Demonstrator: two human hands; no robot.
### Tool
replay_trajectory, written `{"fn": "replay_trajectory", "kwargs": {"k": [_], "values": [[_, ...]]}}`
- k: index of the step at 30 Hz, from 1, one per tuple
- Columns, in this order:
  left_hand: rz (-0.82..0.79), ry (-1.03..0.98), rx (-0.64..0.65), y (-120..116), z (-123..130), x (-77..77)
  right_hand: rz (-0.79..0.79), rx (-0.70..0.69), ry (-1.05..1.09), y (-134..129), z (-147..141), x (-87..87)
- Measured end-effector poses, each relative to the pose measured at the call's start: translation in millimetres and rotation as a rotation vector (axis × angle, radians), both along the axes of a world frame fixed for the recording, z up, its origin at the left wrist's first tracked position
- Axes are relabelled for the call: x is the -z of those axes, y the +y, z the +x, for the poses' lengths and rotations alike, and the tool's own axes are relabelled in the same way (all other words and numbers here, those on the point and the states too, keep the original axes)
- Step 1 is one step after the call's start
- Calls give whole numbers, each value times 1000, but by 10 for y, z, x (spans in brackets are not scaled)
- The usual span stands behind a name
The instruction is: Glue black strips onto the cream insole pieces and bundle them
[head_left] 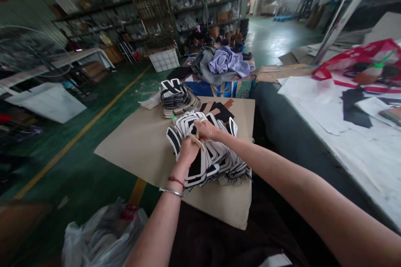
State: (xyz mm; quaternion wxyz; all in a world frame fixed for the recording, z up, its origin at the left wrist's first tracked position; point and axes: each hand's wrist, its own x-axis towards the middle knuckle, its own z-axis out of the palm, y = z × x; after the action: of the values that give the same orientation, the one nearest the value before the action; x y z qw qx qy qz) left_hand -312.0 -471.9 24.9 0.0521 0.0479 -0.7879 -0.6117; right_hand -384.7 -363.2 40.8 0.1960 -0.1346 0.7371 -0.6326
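Note:
Both of my hands are close together over a heap of flat black pieces with white borders (pixel 216 156). My left hand (pixel 189 150) has its fingers closed at the lower end of a cream-coloured strip (pixel 200 145). Just above and to the right, my right hand (pixel 207 129) pinches the same strip, which looks bent or looped between the hands. Some fingertips are hidden. The heap lies fanned out on a beige board (pixel 134 142). Behind it stands a neater stack of similar pieces (pixel 175 98), beside black and brown scraps (pixel 221 110).
A long table with white sheets (pixel 313 104) runs along the right, with a red bag (pixel 351 69) on it. Grey and lilac cloth (pixel 230 60) lies beyond the board. A plastic bag (pixel 103 233) sits at lower left. Shelves (pixel 205 4) line the back wall.

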Motion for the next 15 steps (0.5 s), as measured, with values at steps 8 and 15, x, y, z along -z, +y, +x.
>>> {"fn": "replay_trajectory", "kwargs": {"k": [8, 15], "values": [[80, -12, -39, -29, 23, 87, -55, -37, 4, 57, 19, -80], [15, -4, -25, -78, 115, -40, -159, 15, 47, 119, 64, 24]]}}
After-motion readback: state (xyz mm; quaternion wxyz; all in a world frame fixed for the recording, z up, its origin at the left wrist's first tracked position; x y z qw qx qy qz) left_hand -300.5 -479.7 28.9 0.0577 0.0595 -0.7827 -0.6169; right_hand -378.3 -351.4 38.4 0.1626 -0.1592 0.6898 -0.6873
